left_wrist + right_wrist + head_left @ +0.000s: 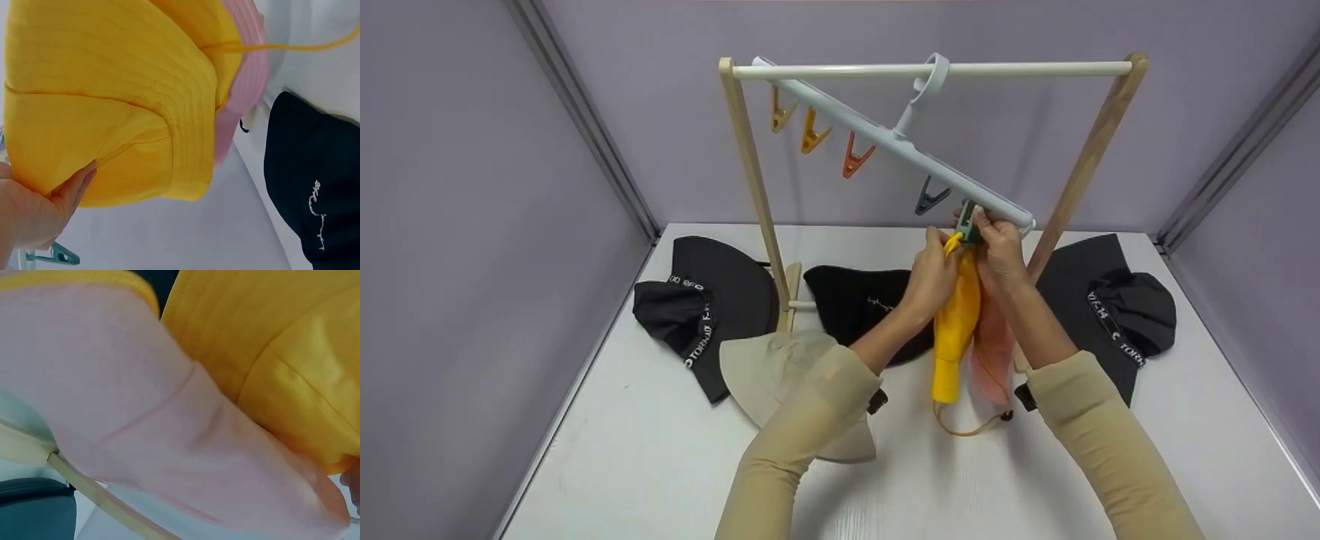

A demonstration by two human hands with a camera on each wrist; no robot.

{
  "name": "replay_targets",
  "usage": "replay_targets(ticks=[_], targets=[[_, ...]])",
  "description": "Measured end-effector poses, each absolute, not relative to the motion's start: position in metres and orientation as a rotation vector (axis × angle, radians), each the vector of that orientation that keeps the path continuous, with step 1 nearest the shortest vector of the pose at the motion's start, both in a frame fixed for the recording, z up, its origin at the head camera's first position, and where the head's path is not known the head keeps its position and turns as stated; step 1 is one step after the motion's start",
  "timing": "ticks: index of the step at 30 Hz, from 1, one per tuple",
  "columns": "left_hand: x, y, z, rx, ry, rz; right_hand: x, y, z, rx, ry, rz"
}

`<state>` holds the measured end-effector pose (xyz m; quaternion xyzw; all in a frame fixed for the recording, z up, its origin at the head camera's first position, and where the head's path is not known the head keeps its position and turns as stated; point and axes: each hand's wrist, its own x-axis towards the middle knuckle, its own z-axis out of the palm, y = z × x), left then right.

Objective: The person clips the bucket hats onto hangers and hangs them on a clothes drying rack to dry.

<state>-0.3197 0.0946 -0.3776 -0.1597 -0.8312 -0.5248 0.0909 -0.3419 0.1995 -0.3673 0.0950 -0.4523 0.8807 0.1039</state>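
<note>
Hat of yellow fabric, held up just below the low end of the white hanger. Left hand: pinching the yellow fabric near the top, apparently to offer a narrow fold to the clip above. Right hand: pinching the green clip, with thumb in front and fingers partly hidden behind, probably for control of clip and bar together. Bite of clip on fabric: not determinable behind the fingers. Pink fabric directly behind the yellow; one two-coloured hat or two separate hats, not determinable. Cord slack below, apart from the clip.

Hook over the rail of the wooden stand, for support from above. Hanger tilted down toward the right hand, probably from the pull at that end. Tan clip, yellow clip, orange clip and grey clip without load, spaced along the bar, presumably for separate hanging. Beige hat on the white table, partly under the left forearm in the head view. Left black hat, middle black hat and right black hat around the stand, likely for short reach.
</note>
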Motion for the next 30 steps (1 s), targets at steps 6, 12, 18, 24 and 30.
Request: replay_targets(ticks=[6, 12, 18, 24, 30], targets=[[-0.321, 0.094, -0.38, -0.458, -2.433, -1.581, -0.339, 0.201, -0.368, 0.387, -1.27, 2.676], [-0.323, 0.095, -0.382, -0.421, -2.409, -1.624, -0.338, 0.207, -0.372, 0.54, -1.378, 2.643], [-0.321, 0.097, -0.386, -0.426, -2.444, -1.702, -0.34, 0.217, -0.37, 0.546, -1.539, 2.571], [-0.312, 0.098, -0.393, -0.481, -2.517, -1.666, -0.344, 0.224, -0.365, 0.493, -1.549, 2.627], [-0.302, 0.102, -0.406, -0.557, -2.589, -1.694, -0.352, 0.239, -0.365, 0.482, -1.564, 2.61]])
